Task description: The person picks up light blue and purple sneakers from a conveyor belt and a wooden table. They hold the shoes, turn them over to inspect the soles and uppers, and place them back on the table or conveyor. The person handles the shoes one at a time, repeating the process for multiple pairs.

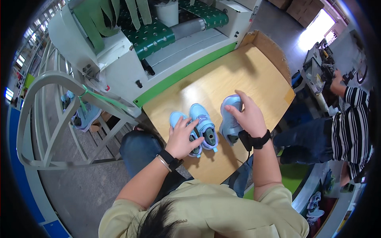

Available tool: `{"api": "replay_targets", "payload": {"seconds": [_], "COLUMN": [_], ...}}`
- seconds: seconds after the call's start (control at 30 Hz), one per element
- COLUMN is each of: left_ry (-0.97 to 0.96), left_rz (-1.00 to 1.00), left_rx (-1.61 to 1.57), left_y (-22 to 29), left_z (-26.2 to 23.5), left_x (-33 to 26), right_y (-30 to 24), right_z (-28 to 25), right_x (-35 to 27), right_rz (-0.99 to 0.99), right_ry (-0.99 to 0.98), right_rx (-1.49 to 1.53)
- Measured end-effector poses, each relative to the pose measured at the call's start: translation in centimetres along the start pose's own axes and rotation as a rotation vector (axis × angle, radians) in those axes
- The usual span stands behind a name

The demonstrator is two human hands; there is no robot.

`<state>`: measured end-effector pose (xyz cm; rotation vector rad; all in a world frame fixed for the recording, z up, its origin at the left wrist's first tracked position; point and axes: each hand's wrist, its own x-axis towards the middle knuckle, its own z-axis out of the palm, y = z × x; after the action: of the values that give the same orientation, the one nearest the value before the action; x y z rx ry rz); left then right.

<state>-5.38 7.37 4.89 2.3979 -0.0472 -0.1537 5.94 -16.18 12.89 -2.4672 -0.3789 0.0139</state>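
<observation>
Three light blue sneakers with purple trim are on the wooden board in front of me. My left hand (182, 138) lies over the left sneaker (175, 117) with its fingers spread, hiding much of that shoe. Its thumb reaches the heel opening of the middle sneaker (201, 116), which shows a strap and a dark insert. On the right, my right hand (249, 116) grips the third sneaker (229, 123) along its right side, thumb over the upper. That sneaker is tilted, turning its pale sole edge to the left; the fingers' undersides are hidden.
Beyond the wooden board (170, 95) stands a machine with a green perforated belt (154, 43) and hanging strips. A metal rack (43, 119) with more sneakers (88, 117) is at left. A co-worker in a striped shirt (351, 123) stands at right. Cardboard (274, 53) edges the board's far right.
</observation>
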Motion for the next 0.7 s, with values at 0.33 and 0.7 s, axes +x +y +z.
{"api": "replay_targets", "payload": {"seconds": [0.33, 0.7], "left_ry": [-0.016, 0.017], "left_rz": [-0.004, 0.016], "left_rx": [-0.015, -0.006], "left_y": [0.2, 0.0], "left_z": [-0.1, 0.1], "left_x": [-0.1, -0.2], "right_y": [2.7, 4.2], "right_z": [6.8, 7.6], "right_x": [-2.1, -2.1], "right_rz": [-0.171, -0.029], "right_ry": [-0.063, -0.044], "right_rx": [0.111, 0.260]}}
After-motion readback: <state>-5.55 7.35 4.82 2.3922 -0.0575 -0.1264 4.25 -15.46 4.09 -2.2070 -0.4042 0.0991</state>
